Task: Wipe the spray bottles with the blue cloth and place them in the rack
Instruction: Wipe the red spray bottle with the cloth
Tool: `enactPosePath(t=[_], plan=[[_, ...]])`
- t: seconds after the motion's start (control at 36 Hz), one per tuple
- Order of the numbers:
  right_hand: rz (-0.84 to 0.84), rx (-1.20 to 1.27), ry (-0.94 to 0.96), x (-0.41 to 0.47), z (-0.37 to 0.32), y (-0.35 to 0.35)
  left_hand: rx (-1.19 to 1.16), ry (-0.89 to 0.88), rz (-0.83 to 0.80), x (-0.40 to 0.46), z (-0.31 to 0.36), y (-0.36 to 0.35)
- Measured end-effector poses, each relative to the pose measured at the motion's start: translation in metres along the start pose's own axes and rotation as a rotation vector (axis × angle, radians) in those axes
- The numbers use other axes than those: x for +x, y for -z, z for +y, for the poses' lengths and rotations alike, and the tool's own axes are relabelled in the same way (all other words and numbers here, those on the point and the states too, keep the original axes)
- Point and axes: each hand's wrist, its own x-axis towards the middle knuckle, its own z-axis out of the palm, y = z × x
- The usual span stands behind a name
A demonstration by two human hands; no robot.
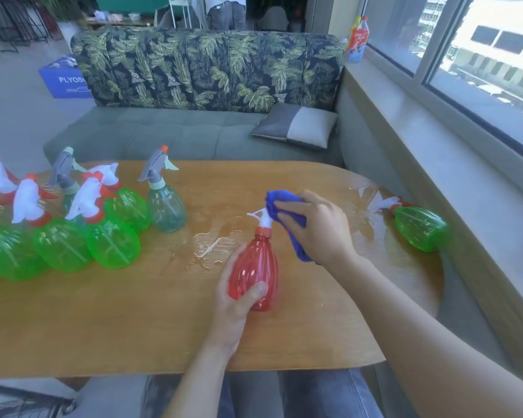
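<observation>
red bottle (255,267) in left hand (233,300), cloth (284,212) atop

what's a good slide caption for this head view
Left hand grips a red spray bottle while the right hand wipes its nozzle with a blue cloth.

Bottles (73,224) left on table (133,312); 1 bottle (420,229) right

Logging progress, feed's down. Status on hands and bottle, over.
Left hand grips red bottle. Right hand holds blue cloth on its sprayer head. Nothing blocking; no rack visible.
</observation>
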Motion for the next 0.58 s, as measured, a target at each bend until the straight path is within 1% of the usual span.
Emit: enactPosePath(t=[0.08,0.22,0.28,0.36,0.39,0.42,0.47,0.53,0.58], plan=[[0.028,-0.008,-0.006,-0.006,0.002,-0.001,0.012,0.004,-0.009,0.0,0.001,-0.002],[0.021,-0.022,0.076,-0.028,0.006,0.002,0.003,0.0,0.027,0.001,0.002,-0.001],[-0.039,-0.017,0.084,-0.039,0.012,0.005,0.013,-0.008,0.028,0.0,0.004,-0.003],[-0.205,-0.012,0.018,-0.043,0.019,0.015,0.024,-0.011,0.013,-0.001,0.006,-0.006],[-0.231,0.003,0.001,-0.041,0.018,0.017,0.026,-0.015,0.017,0.0,0.006,-0.006],[-0.219,0.034,-0.011,-0.037,0.016,0.019,0.024,-0.016,0.021,0.0,0.005,-0.006],[-0.114,0.1,-0.034,-0.03,0.01,0.019,0.017,-0.013,0.021,0.0,0.004,-0.005],[-0.019,0.112,-0.061,-0.023,0.007,0.016,0.013,-0.013,0.014,0.0,0.003,-0.005],[-0.011,0.084,-0.069,-0.022,0.006,0.011,0.007,-0.005,0.022,-0.001,0.002,-0.004]])
